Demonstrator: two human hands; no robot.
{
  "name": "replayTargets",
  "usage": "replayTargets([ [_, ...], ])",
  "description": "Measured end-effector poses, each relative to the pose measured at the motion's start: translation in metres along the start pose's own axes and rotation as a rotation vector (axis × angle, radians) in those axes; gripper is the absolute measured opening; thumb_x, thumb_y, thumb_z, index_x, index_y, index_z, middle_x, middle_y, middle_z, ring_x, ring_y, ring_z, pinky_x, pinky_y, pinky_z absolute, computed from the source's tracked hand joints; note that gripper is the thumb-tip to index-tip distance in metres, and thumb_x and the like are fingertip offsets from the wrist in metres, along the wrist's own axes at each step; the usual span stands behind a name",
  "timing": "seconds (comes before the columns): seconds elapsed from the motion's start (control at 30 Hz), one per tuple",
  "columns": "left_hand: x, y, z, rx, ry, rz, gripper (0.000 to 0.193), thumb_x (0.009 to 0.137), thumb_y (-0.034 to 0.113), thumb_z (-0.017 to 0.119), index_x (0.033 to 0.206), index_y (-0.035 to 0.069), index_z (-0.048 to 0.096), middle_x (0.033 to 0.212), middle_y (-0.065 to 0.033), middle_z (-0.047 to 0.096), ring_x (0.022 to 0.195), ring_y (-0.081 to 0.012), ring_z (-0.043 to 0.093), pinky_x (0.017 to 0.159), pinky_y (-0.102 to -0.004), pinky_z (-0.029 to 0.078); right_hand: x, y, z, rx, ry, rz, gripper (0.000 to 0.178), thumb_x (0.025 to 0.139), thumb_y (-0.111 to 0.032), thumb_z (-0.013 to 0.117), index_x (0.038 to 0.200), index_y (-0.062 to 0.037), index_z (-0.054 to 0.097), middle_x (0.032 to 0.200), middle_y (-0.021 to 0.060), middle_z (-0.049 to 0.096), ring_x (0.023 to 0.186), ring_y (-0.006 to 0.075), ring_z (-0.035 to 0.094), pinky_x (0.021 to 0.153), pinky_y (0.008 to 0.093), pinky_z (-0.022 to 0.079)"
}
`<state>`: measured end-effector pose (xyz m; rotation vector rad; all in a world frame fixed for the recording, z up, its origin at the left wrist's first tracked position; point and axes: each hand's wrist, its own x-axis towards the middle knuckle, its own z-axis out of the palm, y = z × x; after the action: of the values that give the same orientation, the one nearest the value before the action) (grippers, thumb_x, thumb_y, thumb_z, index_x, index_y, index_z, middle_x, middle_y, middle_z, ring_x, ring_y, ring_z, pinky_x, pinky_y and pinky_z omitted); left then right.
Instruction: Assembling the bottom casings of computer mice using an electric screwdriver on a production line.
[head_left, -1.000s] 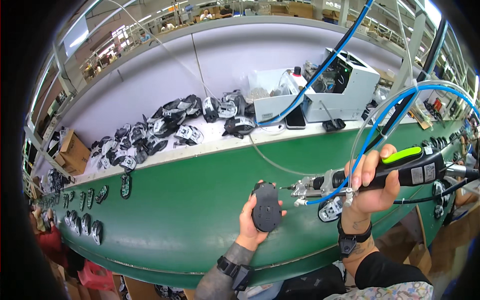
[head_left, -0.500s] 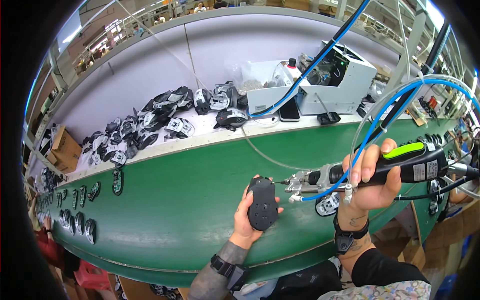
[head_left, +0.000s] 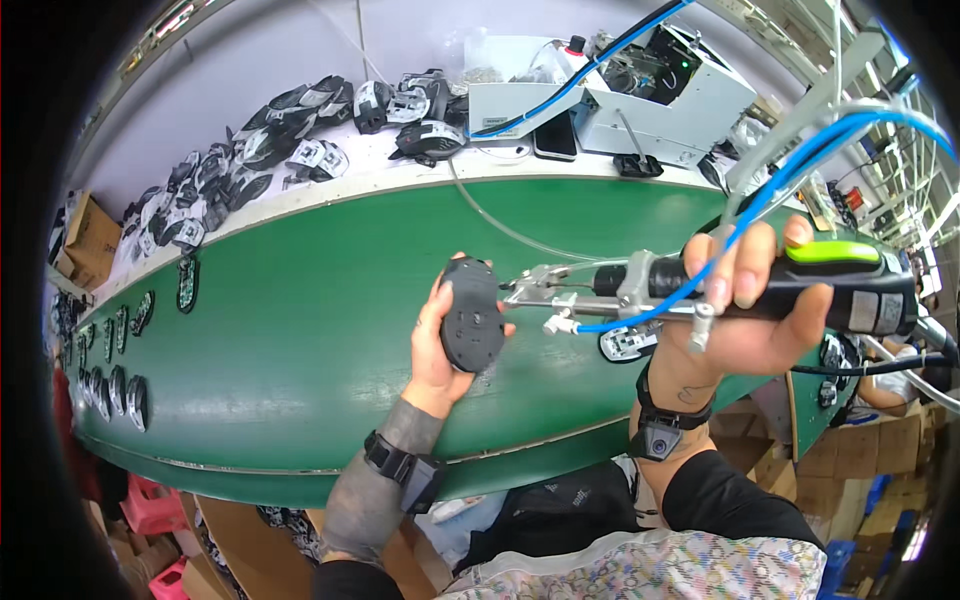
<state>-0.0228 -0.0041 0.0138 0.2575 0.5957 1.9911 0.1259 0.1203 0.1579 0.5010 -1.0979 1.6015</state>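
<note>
My left hand [head_left: 430, 345] is closed round a black computer mouse [head_left: 472, 322], its underside facing me. In my right hand [head_left: 765, 335] is a black electric screwdriver [head_left: 870, 300] with a lime-green lever, held level and pointing left. Its metal nose [head_left: 540, 285] meets or nearly meets the mouse's upper right edge; I cannot tell whether the bit touches a screw. A blue air hose [head_left: 660, 308] runs along the tool to a small fitting. Behind the tool, an open mouse shell [head_left: 628, 343] lies on the green belt [head_left: 330, 300].
Mouse shells [head_left: 285, 120] are heaped on the white ledge [head_left: 400, 185] at the back. A grey-white machine [head_left: 650, 110] and a phone [head_left: 556, 137] stand farther right. Circuit boards [head_left: 187, 283] and mouse parts [head_left: 118, 390] lie at left. A clear tube [head_left: 485, 215] crosses the belt.
The whole view has shifted, so the ledge and belt sit higher in it. Both hands keep their holds, and the mouse is tilted slightly differently by the screwdriver's nose.
</note>
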Motion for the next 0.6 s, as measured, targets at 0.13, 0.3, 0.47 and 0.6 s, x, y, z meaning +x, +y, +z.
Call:
replayTargets([
  [0.13, 0.011, 0.005, -0.011, -0.023, 0.075, 0.069, 0.045, 0.09, 0.031, 0.043, 0.131, 0.012, 0.039, 0.12, -0.011, 0.049, 0.09, -0.0244, 0.058, 0.069, -0.0432, 0.053, 0.002, -0.009, -0.001, 0.027, -0.169, 0.064, 0.045, 0.091, -0.041, 0.044, 0.118, -0.0057, 0.038, 0.076, 0.007, 0.051, 0.062, 0.0191, 0.051, 0.059, 0.0309, 0.041],
  [0.3, 0.008, 0.012, -0.004, -0.051, 0.027, 0.081, 0.044, 0.09, 0.032, 0.042, 0.13, 0.012, 0.039, 0.121, -0.0106, 0.048, 0.089, -0.0248, 0.057, 0.071, -0.0432, 0.053, -0.004, 0.006, 0.014, 0.126, -0.115, 0.14, 0.046, 0.091, -0.04, 0.046, 0.118, -0.0039, 0.036, 0.077, 0.0083, 0.05, 0.063, 0.0198, 0.053, 0.06, 0.0323, 0.043],
  [0.47, 0.007, 0.014, -0.001, -0.041, -0.014, 0.101, 0.046, 0.09, 0.035, 0.042, 0.13, 0.013, 0.037, 0.121, -0.0105, 0.048, 0.09, -0.0246, 0.057, 0.071, -0.0436, 0.053, -0.007, 0.005, 0.012, -0.004, -0.209, 0.279, 0.046, 0.089, -0.042, 0.048, 0.117, -0.0074, 0.037, 0.074, 0.0021, 0.051, 0.062, 0.0152, 0.052, 0.066, 0.0329, 0.038],
  [0.6, 0.006, 0.015, -0.002, -0.044, -0.007, 0.108, 0.046, 0.09, 0.035, 0.042, 0.13, 0.014, 0.037, 0.122, -0.0106, 0.047, 0.09, -0.0245, 0.057, 0.072, -0.0437, 0.053, -0.007, 0.008, 0.013, 0.067, -0.23, 0.245, 0.044, 0.091, -0.037, 0.048, 0.116, -0.0036, 0.036, 0.075, 0.0083, 0.05, 0.064, 0.0206, 0.053, 0.057, 0.0302, 0.043],
])
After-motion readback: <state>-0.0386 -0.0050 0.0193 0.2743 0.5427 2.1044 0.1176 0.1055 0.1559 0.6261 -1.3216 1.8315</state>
